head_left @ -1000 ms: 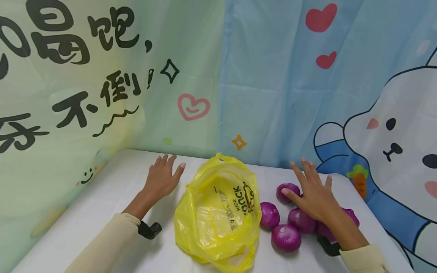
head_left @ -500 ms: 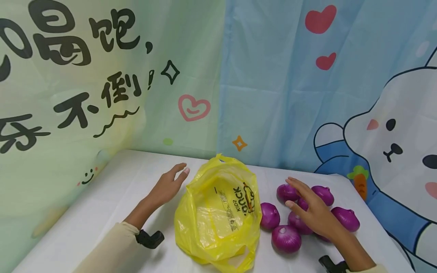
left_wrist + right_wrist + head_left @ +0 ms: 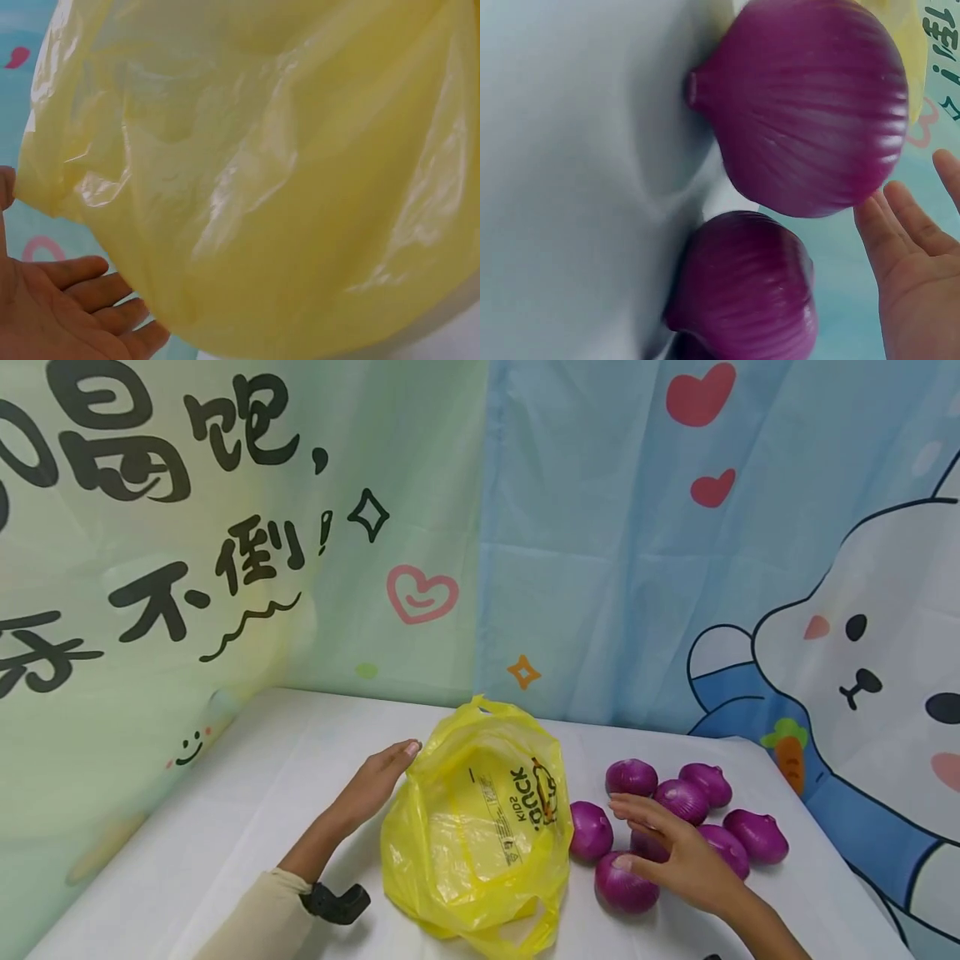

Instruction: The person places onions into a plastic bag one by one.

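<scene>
Our left hand point(image 3: 372, 783), fingers straight, meets the rim of the crumpled yellow plastic bag point(image 3: 480, 827) standing open mid-desk point(image 3: 225, 827). Just right of the bag, our right hand point(image 3: 678, 856), fingers loosely spread, touches the nearest round purple onion point(image 3: 624, 885) of seven clustered there.

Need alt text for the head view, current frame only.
A person's right hand reaches over a cluster of purple onions on a white table, thumb touching the nearest onion. The left hand rests open against the rim of an open yellow plastic bag.
</scene>
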### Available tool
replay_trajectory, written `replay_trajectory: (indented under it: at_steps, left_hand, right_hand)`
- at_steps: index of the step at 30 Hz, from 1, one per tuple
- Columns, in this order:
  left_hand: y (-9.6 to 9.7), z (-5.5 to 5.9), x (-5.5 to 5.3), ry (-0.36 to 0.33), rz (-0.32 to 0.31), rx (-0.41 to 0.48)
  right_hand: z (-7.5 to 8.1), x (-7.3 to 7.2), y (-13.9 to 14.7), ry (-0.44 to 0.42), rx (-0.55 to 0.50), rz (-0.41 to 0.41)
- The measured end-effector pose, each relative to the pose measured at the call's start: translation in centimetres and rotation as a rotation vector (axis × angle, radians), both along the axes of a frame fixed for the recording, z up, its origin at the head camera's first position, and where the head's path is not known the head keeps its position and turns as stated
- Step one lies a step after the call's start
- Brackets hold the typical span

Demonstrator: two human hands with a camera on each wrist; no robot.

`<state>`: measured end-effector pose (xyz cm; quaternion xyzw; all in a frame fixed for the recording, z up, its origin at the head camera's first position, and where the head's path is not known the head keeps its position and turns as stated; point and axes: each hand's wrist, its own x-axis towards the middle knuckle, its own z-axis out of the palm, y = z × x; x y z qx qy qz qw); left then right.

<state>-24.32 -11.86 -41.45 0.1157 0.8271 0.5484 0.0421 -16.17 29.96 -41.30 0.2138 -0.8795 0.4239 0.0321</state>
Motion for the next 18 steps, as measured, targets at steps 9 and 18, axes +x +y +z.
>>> replay_trajectory:
  at_steps: [9,18]
  left_hand:
    - [0.4,-0.8,0.3,-0.003,-0.015,0.085]
    - [1.3,-0.8,0.2,-0.023,0.02,0.121]
  right_hand:
    - [-0.7,0.5,-0.1,-0.156,0.022,0.02]
    - [-0.8,0.8,-0.1,-0.19,0.111,-0.031]
